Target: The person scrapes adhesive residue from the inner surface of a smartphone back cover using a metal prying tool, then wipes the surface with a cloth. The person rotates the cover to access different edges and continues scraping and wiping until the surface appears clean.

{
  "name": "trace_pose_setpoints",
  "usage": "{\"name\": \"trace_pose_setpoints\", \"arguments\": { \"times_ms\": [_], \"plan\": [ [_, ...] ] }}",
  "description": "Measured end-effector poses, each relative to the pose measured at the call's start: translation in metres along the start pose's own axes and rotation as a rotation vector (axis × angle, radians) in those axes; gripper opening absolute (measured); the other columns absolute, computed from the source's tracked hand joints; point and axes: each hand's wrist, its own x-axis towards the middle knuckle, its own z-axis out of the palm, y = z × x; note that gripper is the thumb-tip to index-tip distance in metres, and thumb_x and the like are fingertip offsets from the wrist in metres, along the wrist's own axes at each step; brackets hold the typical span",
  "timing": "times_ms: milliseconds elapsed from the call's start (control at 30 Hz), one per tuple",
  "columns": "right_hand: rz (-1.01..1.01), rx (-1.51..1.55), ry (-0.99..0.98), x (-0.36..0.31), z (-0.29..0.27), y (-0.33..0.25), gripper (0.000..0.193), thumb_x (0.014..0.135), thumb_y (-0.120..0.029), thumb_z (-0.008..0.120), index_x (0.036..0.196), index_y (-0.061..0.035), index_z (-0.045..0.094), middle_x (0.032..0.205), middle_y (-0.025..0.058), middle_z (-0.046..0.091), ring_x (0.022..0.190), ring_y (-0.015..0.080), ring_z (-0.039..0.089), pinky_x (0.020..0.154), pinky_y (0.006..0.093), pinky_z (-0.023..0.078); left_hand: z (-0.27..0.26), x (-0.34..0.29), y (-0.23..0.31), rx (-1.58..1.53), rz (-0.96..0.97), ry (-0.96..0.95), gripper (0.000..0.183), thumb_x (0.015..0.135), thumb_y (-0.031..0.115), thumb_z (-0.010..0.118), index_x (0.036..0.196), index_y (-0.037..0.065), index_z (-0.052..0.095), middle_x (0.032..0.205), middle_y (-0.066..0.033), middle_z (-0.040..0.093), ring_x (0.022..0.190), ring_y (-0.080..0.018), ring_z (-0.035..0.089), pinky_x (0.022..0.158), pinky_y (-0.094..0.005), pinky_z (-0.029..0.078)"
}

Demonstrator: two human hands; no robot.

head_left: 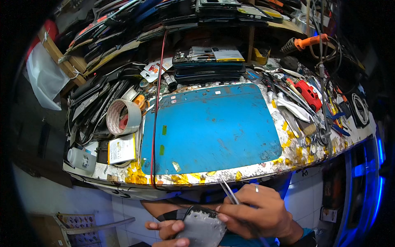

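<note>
Below the table's front edge, my left hand [172, 233] grips a dark phone part [200, 229] by its left side, fingers and thumb around the edge. Its upward face is flat and grey, with a black upper rim; the lower end runs out of the picture. My right hand [258, 210], wearing a ring, is closed on a pair of metal tweezers [230, 192]. The tweezer tips point up and away, toward the table edge, off the phone part. The right thumb and fingertips are at the part's upper right corner; I cannot tell whether they press on it.
A blue work mat [214, 129] lies on the worn white table, crossed at its left by a red-black cable [155, 123]. To the left stand a tape roll [123, 117] and a white bottle [81, 159]. Stacked phones [209, 66] sit behind; tools and a red toy car [307, 95] fill the right.
</note>
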Motion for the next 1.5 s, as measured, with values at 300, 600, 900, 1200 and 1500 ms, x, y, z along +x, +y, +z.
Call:
{"name": "trace_pose_setpoints", "arguments": {
  "times_ms": [300,600,900,1200,1500],
  "plan": [
    [-0.052,0.141,0.039,-0.038,0.011,0.005,0.017,0.081,-0.015,0.076,0.081,-0.0038,0.063,0.070,0.0054,0.050,0.055,0.0222,0.052,0.049,0.0331,0.040,0.047,0.035,-0.036,-1.756,0.077,0.251,0.109,0.063,0.063,0.080,0.141,0.008,0.028,0.119,-0.0169,0.055,0.112,-0.0395,0.058,0.104,-0.0545,0.035],
    [-0.297,0.474,0.228,-0.040,0.039,-0.041,0.036,0.091,-0.037,0.067,0.086,-0.0014,0.064,0.073,0.0099,0.057,0.059,0.0250,0.057,0.051,0.0340,0.042,0.075,0.067,-0.038,-1.413,-0.347,0.409,0.092,0.085,0.058,0.068,0.144,0.003,0.026,0.130,-0.0236,0.049,0.123,-0.0392,0.052,0.103,-0.0512,0.044],
    [-0.349,0.334,0.263,-0.019,0.042,-0.037,0.037,0.088,-0.037,0.069,0.086,-0.0001,0.065,0.075,0.0098,0.058,0.061,0.0234,0.058,0.051,0.0320,0.042,0.068,0.096,-0.048,-1.354,-0.377,0.246,0.122,0.064,0.053,0.089,0.147,-0.003,0.020,0.132,-0.0246,0.049,0.118,-0.0376,0.058,0.095,-0.0467,0.052],
    [0.232,0.639,0.456,-0.005,0.018,-0.014,0.052,0.094,-0.050,0.047,0.100,0.0006,0.055,0.080,0.0107,0.058,0.067,0.0187,0.058,0.060,0.0301,0.047,0.065,0.100,-0.053,-1.357,-0.451,0.102,0.148,0.046,0.043,0.098,0.151,-0.002,0.004,0.127,-0.0194,0.053,0.115,-0.0318,0.059,0.101,-0.0463,0.047],
    [0.667,0.538,0.222,0.032,-0.010,0.038,0.025,0.090,0.006,0.064,0.113,0.0026,0.055,0.104,0.0161,0.070,0.095,0.0153,0.068,0.081,0.0263,0.055,0.066,0.097,-0.056,-1.358,-0.349,0.095,0.158,0.044,0.044,0.095,0.151,0.004,-0.013,0.129,-0.0263,0.053,0.115,-0.0341,0.060,0.099,-0.0460,0.049]
  ]
}}
